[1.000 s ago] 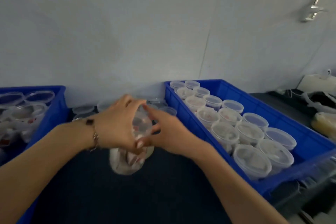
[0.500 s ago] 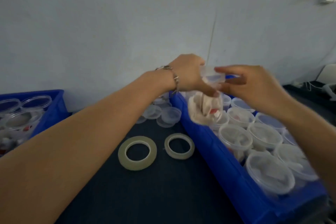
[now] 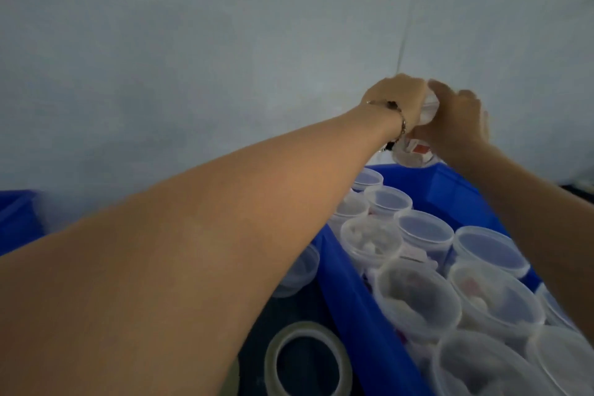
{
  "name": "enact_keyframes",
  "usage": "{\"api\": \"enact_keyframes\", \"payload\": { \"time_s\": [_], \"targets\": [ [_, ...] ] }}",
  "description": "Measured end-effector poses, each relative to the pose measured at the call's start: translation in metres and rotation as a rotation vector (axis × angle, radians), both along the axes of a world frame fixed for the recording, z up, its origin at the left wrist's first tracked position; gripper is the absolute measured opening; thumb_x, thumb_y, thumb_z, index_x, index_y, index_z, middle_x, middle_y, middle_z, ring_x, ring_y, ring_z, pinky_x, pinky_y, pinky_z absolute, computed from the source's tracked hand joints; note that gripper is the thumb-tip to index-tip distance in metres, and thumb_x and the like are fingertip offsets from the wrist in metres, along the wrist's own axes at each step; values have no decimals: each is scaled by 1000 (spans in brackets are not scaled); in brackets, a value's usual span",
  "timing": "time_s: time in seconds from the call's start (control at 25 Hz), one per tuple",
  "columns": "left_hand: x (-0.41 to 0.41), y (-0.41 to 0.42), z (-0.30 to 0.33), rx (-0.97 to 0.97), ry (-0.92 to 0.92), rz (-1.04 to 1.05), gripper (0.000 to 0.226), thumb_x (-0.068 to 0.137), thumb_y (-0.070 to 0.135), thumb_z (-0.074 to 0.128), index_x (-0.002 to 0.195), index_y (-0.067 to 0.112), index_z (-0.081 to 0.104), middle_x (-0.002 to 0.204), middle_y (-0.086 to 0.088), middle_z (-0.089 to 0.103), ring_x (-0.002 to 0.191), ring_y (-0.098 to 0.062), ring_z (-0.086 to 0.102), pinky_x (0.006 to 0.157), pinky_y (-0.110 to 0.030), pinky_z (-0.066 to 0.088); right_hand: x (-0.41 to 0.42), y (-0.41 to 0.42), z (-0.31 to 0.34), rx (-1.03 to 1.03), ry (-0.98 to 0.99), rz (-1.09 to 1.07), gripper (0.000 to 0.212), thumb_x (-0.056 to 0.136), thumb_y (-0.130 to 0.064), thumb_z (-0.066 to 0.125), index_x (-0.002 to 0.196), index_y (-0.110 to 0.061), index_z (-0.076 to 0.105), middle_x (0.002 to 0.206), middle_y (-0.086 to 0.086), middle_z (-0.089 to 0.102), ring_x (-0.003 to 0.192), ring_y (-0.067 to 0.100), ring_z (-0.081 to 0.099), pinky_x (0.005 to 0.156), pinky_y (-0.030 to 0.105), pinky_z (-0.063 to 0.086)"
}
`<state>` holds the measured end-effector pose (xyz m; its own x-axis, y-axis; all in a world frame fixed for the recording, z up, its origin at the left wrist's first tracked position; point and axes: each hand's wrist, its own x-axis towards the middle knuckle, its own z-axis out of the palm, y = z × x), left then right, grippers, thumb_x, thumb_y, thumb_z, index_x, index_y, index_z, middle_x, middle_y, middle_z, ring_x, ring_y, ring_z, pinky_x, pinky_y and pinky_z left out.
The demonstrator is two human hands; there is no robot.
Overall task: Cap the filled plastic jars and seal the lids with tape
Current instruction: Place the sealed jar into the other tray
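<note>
Head view: both hands meet above the far end of the blue crate [image 3: 363,315], gripping one clear plastic jar [image 3: 413,154] between them. The left hand [image 3: 397,100], with a bracelet [image 3: 400,120] at its wrist, has its fingers curled round the jar's upper part from the left. The right hand [image 3: 458,119] closes on the same jar from the right, fingers bent over its top; the lid itself is mostly hidden between the two hands. The jar's lower half hangs below the hands, just above the crate's far rim, and holds pale contents with a red piece showing.

Inside the crate stand many clear round jars [image 3: 418,302] in rows, touching one another. Some nearer ones show whitish and reddish contents through their tops; several farther ones look bluish, and whether they are filled cannot be told.

Left of the crate, on the dark table [image 3: 299,309], a roll of tape [image 3: 308,360] lies flat near the crate's near wall. Another clear container [image 3: 302,270] sits just beside the crate's left wall, partly behind the left forearm. A second blue crate [image 3: 16,215] shows far to the left of the first.
</note>
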<state>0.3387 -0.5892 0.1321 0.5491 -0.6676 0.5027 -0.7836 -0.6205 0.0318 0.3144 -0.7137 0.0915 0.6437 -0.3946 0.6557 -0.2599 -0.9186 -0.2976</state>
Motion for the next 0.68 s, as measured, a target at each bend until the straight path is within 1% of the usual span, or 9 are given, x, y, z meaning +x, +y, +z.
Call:
{"api": "enact_keyframes", "payload": {
  "time_s": [0.12,0.2,0.28,0.4,0.48,0.52,0.6,0.64,0.68],
  "targets": [
    [36,-24,-45,234,131,-28,62,95,12,47,150,14,19,154,-8,26,137,-24,33,110,-36,33,38,-21,-37,92,117,-43,83,75,-36,77,144,-25,33,132,23,41,113,45,50,87,46,44],
    [57,-37,-71,317,184,-10,72,92,10,50,151,14,9,158,-5,13,143,-22,21,114,-40,27,54,-28,-61,147,195,-41,78,80,-31,73,145,-24,31,136,24,38,115,43,50,86,43,44],
    [72,-53,-93,342,225,-10,66,94,14,48,150,13,13,155,-6,19,140,-23,26,111,-40,29,67,-36,-84,260,264,-46,71,85,-22,67,146,-21,29,136,24,38,114,41,50,84,42,44],
    [87,-72,-124,471,269,62,45,100,26,37,142,10,36,144,-10,41,127,-27,45,103,-38,38,75,-50,-110,411,390,28,48,93,-15,55,137,-9,37,127,21,48,114,37,49,87,38,40],
    [92,-75,-140,623,222,107,42,99,31,36,135,10,47,139,-11,48,125,-29,47,105,-40,37,73,-54,-117,570,421,135,13,96,-19,49,108,-13,53,107,12,57,101,28,53,86,41,43],
    [92,-73,-142,675,142,77,43,100,32,35,136,11,46,140,-11,47,127,-29,45,108,-41,34,71,-54,-117,642,424,198,6,96,-20,49,96,-18,54,97,4,59,95,24,54,83,40,44],
    [84,-58,-134,636,108,12,45,102,35,29,142,19,38,146,-5,41,133,-24,39,110,-38,27,62,-47,-108,667,449,259,7,97,-24,51,101,-30,51,92,-9,55,95,17,50,85,33,38],
    [78,-42,-126,585,145,-8,44,102,37,27,142,22,39,146,-4,41,132,-23,40,107,-35,28,60,-44,-103,617,441,229,18,96,-25,53,113,-29,51,102,-7,57,101,19,50,86,32,36],
    [73,-23,-119,504,206,-16,44,102,40,27,139,22,43,144,-6,44,128,-24,44,103,-33,32,59,-42,-98,517,416,161,32,94,-25,56,126,-20,52,118,2,59,110,24,51,88,32,37]
  ]
}}
